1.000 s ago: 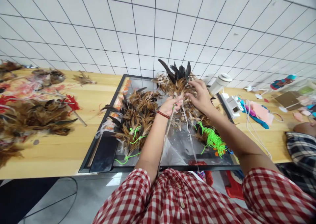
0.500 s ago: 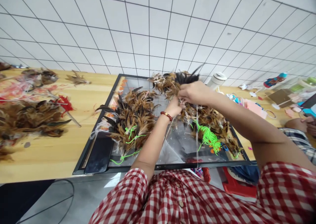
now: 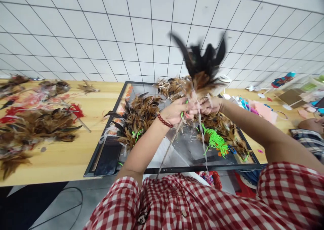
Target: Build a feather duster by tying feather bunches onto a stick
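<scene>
My left hand (image 3: 176, 112), with a beaded bracelet at the wrist, is closed on a thin stick (image 3: 167, 150) that slants down toward my shirt. At the stick's upper end a bundle of black and brown feathers (image 3: 204, 66) stands upright, slightly blurred. Closed at the bundle's base is my right hand (image 3: 210, 105), its fingers pinching a whitish translucent strip (image 3: 201, 132) whose tail hangs toward the tray's front edge. A bit of green cord shows at my left fingers. Exactly how the strip runs between the fingers is hidden.
A black-framed tray (image 3: 174, 170) carries brown feather heaps (image 3: 144, 113), bright green cord (image 3: 216, 140) and a dark phone (image 3: 108, 158). More feathers (image 3: 50, 122) lie left on the wooden table. Another person's plaid sleeve (image 3: 307, 143) is at right, and a tiled wall stands behind.
The feather bundle has risen from low over the tray to upright against the wall. Both hands have turned, and the stick now shows below my left hand. The view has shifted slightly.
</scene>
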{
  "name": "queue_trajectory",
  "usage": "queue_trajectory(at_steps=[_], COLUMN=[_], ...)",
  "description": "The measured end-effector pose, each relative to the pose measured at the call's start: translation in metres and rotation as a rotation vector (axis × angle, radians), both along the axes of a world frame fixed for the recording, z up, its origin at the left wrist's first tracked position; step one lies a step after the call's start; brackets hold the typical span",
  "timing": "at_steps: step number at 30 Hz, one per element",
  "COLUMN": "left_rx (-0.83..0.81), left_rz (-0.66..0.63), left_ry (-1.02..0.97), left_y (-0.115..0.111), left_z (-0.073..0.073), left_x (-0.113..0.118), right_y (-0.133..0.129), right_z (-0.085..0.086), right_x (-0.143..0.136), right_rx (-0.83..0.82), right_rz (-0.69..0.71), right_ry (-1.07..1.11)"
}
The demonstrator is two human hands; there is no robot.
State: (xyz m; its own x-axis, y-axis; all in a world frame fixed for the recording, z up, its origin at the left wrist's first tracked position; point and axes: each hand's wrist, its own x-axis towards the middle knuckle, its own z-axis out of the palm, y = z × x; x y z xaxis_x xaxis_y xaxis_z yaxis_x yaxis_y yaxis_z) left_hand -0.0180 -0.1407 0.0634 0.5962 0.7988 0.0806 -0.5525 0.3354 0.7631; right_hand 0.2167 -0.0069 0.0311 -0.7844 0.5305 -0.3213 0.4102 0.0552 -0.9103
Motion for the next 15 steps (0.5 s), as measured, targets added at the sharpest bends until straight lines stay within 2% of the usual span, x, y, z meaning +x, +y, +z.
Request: queue_trajectory(at_steps=[3, 5, 7, 10, 12, 14, 15], left_rx=[-0.185, -0.253, -0.249, -0.187, -0.147, -0.117, -0.109], left_rz=[0.059, 0.094, 0.167, 0.245, 0.230, 0.206, 0.194], left_ry=[-0.059, 0.040, 0.101, 0.075, 0.063, 0.072, 0.075], left_y=[0.018, 0.029, 0.036, 0.035, 0.030, 0.024, 0.022], left_z=[0.003, -0.001, -0.008, -0.014, -0.013, -0.010, -0.007], left_x=[-0.017, -0.025, -0.030, -0.028, -0.020, -0.010, -0.005], right_y=[-0.014, -0.015, -0.013, -0.014, -0.015, -0.014, -0.012], right_z=[-0.002, 0.006, 0.018, 0.033, 0.039, 0.042, 0.043], right_x=[0.024, 0.044, 0.062, 0.076, 0.071, 0.055, 0.045], right_rx=[-0.279, -0.314, -0.285, -0.220, -0.099, 0.043, 0.091], right_rz=[0.058, -0.028, -0.130, -0.239, -0.334, -0.418, -0.418], right_ry=[0.128, 0.216, 0.208, 0.047, 0.026, 0.169, 0.257])
